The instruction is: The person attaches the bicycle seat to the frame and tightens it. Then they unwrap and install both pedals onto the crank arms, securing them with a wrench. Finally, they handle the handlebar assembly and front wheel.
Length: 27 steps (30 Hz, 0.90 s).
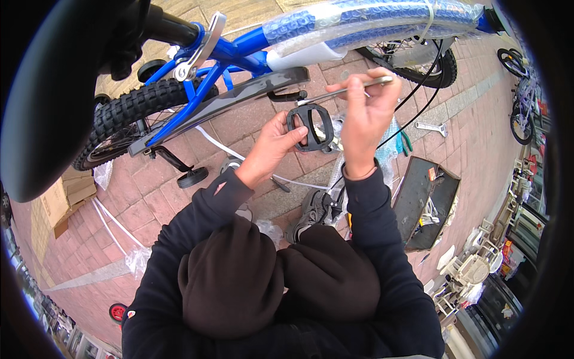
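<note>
My left hand point(272, 146) grips a black pedal point(312, 134) with the thumb over its frame. The pedal sits next to the end of a black crank arm point(284, 96) on a blue bicycle point(244, 45). In my right hand point(362, 113) is a metal wrench point(341, 91), held near its far right end between thumb and fingers. The wrench slants down left, its tip at the pedal's upper edge by the crank end; whether it sits on the spindle I cannot tell. Bubble wrap point(371, 21) covers the bicycle's main tube.
An open metal toolbox point(412, 179) with tools stands on the brick paving to the right. Near it lie an adjustable wrench point(431, 127) and teal-handled pliers point(407, 141). Black cables point(417, 90) hang right of my right hand. A cardboard box point(67, 197) stands at the left.
</note>
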Tool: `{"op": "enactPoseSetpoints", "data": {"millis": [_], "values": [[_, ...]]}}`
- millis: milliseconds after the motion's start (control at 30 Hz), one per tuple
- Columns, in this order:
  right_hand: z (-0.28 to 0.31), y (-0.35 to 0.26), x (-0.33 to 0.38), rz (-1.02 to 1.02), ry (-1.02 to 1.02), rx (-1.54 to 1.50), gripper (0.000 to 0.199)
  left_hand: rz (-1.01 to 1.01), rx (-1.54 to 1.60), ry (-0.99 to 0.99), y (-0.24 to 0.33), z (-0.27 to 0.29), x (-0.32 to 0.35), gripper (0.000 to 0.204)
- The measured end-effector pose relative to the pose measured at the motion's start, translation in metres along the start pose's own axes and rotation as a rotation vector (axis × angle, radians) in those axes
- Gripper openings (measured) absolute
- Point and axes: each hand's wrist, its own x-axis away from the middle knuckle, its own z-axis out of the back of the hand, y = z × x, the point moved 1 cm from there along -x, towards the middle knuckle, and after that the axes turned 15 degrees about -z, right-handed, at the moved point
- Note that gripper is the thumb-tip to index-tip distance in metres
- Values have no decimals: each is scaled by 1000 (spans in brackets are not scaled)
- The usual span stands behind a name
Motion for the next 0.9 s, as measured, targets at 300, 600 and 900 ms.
{"op": "enactPoseSetpoints", "data": {"millis": [300,600,900], "values": [[4,155,10,-261,-271,149,12,0,111,-9,7,-9,-1,26],[26,2,-8,38,102,-208,20,-9,54,-15,3,-6,-1,26],[-46,-13,42,804,-105,772,27,-325,-84,-107,20,-19,9,17]]}}
